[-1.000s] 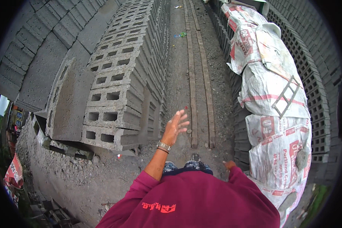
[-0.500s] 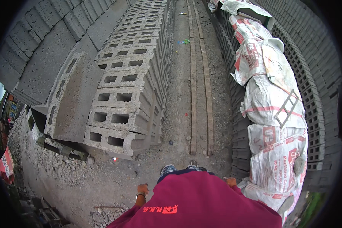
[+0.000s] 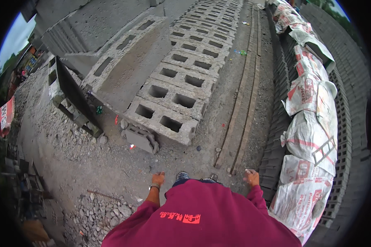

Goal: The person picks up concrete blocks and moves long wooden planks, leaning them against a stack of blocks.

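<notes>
My left hand [image 3: 158, 178], a band around its wrist, hangs low beside my body with its fingers curled in and nothing seen in them. On the other side, my right hand [image 3: 251, 177] is also loosely curled and appears to hold nothing. Neither one touches a block. Ahead of me stands a long row of grey hollow concrete blocks [image 3: 202, 64], their paired holes facing up. A single block [image 3: 141, 140] lies on the ground at the row's near end, closest to my left hand.
Two long wooden strips [image 3: 240, 119] run along the dirt path. Printed cement sacks [image 3: 303, 168] cover stacked blocks at right. A gravel pile [image 3: 101, 216] lies at lower left, and an upright slab-like block [image 3: 72, 96] leans beside the row. Taller grey stacks [image 3: 97, 26] rise behind it.
The view has swung left and the block row looks nearer, with the single ground block now visible. My right hand has come out fully from beside my shirt.
</notes>
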Motion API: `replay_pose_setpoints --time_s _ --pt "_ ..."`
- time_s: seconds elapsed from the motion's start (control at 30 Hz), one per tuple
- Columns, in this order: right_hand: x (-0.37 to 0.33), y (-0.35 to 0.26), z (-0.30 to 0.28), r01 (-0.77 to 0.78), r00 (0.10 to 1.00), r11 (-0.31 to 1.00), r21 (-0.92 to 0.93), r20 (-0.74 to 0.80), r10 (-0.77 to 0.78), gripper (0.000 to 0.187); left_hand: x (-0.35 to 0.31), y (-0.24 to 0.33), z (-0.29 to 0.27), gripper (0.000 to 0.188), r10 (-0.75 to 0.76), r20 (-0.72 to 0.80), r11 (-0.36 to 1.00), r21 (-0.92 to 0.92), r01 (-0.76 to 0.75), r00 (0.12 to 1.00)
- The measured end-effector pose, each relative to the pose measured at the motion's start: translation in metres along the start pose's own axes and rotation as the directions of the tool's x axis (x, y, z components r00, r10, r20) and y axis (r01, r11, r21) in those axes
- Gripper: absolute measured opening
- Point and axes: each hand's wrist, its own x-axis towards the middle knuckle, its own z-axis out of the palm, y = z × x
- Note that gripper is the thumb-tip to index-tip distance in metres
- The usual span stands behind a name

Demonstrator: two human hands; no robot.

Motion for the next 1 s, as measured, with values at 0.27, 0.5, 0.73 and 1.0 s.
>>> replay_pose_setpoints --time_s 0.27,0.5,0.73,1.0 --pt "-0.076 0.045 0.023 -0.169 0.94 0.903 -0.395 0.21 0.268 0.039 -0.01 -0.035 -0.036 0.052 -0.007 -0.153 0.98 0.194 0.036 0.988" --pt "-0.074 0.082 0.013 -0.205 0.897 0.862 -0.464 0.265 0.355 0.038 -0.025 -0.051 -0.044 0.051 -0.028 -0.203 0.983 0.17 0.064 0.979" --pt "-0.055 0.047 0.045 -0.245 0.939 0.944 -0.221 0.189 0.288 0.041 0.006 -0.088 -0.073 0.048 0.053 -0.138 0.996 0.082 -0.042 0.989" --pt "-0.081 -0.002 0.044 -0.247 0.966 0.967 -0.065 0.068 0.251 0.034 -0.016 -0.048 -0.067 0.04 -0.141 0.006 0.973 -0.184 0.14 0.99"
